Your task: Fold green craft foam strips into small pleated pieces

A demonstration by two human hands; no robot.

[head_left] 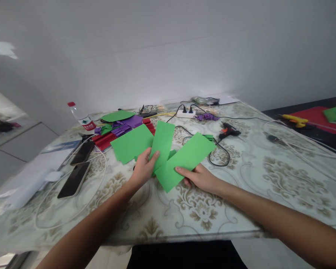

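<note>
Above the patterned table I hold a fan of green paper sheets. My left hand (143,168) pinches two of them: a wide green sheet (131,143) pointing left and a narrow upright green sheet (162,141), thumb on top. My right hand (199,177) grips the lower edge of a third green sheet (186,158) that slants up to the right. The sheets overlap near my fingers, and more green paper shows behind them.
Two dark phones (75,178) lie at the left beside white papers. A water bottle (81,117), red, purple and green paper pieces (123,127), a power strip (186,113), a black glue gun (228,130) with its cable, and a yellow glue gun (295,119) sit farther back.
</note>
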